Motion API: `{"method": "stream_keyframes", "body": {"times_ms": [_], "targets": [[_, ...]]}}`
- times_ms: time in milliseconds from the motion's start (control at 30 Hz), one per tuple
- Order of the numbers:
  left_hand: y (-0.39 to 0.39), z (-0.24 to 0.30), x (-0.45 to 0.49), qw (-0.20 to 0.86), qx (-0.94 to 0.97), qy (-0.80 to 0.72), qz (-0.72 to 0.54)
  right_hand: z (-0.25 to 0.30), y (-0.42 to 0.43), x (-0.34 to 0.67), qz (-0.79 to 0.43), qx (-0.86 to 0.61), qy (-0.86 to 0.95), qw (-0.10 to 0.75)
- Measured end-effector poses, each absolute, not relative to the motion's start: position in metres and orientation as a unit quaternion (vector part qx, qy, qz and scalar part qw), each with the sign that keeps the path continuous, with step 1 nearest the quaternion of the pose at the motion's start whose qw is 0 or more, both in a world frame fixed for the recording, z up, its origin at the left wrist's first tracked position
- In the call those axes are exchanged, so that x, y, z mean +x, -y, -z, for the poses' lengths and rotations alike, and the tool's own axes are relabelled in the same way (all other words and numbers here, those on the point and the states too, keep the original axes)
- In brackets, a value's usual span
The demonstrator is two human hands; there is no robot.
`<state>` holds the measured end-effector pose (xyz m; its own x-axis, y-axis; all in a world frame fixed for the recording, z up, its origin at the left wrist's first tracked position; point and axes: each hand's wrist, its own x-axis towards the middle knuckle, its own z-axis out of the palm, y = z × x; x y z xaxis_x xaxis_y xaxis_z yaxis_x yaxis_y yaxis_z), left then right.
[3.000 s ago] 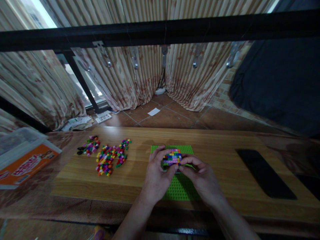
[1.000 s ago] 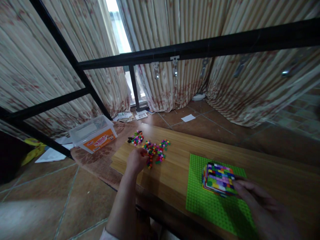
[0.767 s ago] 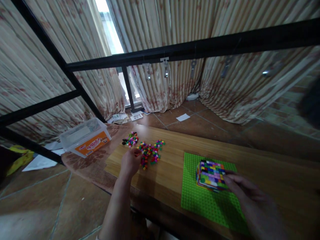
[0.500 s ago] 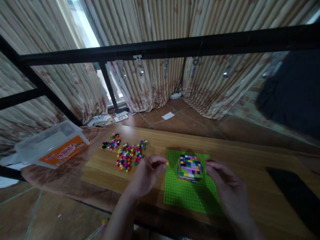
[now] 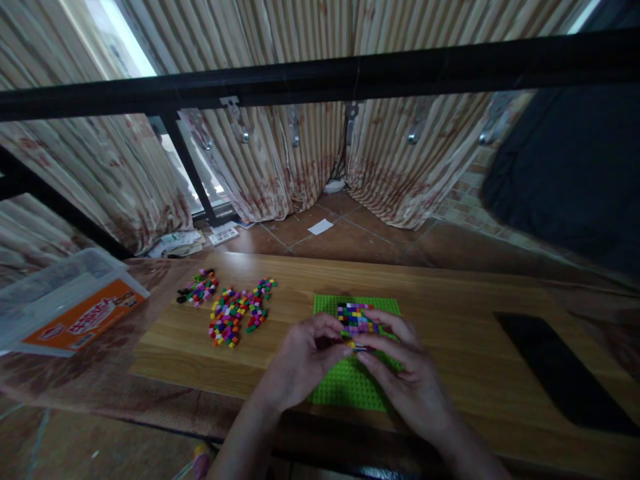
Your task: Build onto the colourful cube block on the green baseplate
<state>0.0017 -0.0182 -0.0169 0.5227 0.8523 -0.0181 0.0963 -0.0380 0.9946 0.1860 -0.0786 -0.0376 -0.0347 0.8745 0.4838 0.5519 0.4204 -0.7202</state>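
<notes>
A multicoloured block of small bricks point(image 5: 356, 318) stands on a green baseplate point(image 5: 345, 387) on the wooden board point(image 5: 440, 313). My left hand point(image 5: 305, 357) is at the block's near left side, fingers curled and pinched against it. My right hand point(image 5: 405, 370) closes on the block's near right side, fingers bent around its front edge. A small yellow brick point(image 5: 353, 345) shows between the fingertips of both hands at the block's front. Loose coloured bricks point(image 5: 233, 315) lie in piles to the left.
A clear plastic box with an orange label point(image 5: 70, 307) sits at the far left. A black flat object point(image 5: 560, 377) lies on the right of the board. A black metal bar point(image 5: 320, 80) crosses overhead. Curtains and tiled floor lie beyond.
My left hand left the loose brick pile with a small yellow brick and came to the block. My right hand stayed at the block. The view swung back to centre.
</notes>
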Motion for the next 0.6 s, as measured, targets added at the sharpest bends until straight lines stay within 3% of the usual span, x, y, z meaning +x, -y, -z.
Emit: {"method": "stream_keyframes", "body": {"times_ms": [300,600], "targets": [[0.021,0.015,0.005,0.61,0.634,-0.351,-0.32,0.04,0.075,0.184,-0.145,-0.528,0.704,0.453],[0.003,0.029,-0.005,0.527,0.611,-0.452,-0.379,0.039,0.075,0.189,-0.072,-0.565,0.701,0.429]]}}
